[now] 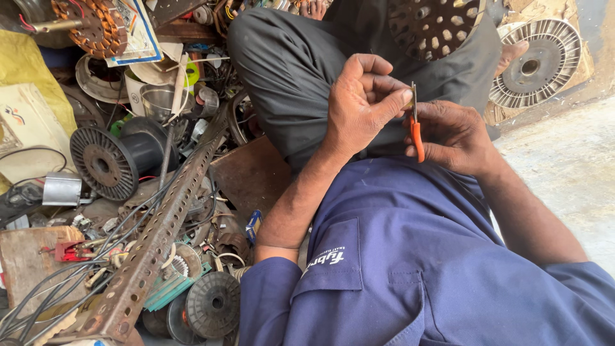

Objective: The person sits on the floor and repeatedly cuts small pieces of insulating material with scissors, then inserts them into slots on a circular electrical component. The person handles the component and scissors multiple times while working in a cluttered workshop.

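Observation:
My left hand [362, 102] is curled, thumb and forefinger pinching a small pale piece [407, 101] against the metal blades of a small orange-handled cutting tool [416, 131]. My right hand [456, 138] is closed around that tool's handle, with the blades pointing away from me. Both hands meet above my lap, over dark grey trousers [288, 57] and a blue work shirt [410, 256]. The pinched piece is too small to identify.
A rusty perforated angle bar [160, 224] lies across a heap of spools, wires and parts on the left. A black spool [106, 163] and a copper-wound stator [93, 25] sit there. A finned rotor [538, 61] and a perforated disc [432, 25] lie further ahead. Concrete floor [570, 173] is on the right.

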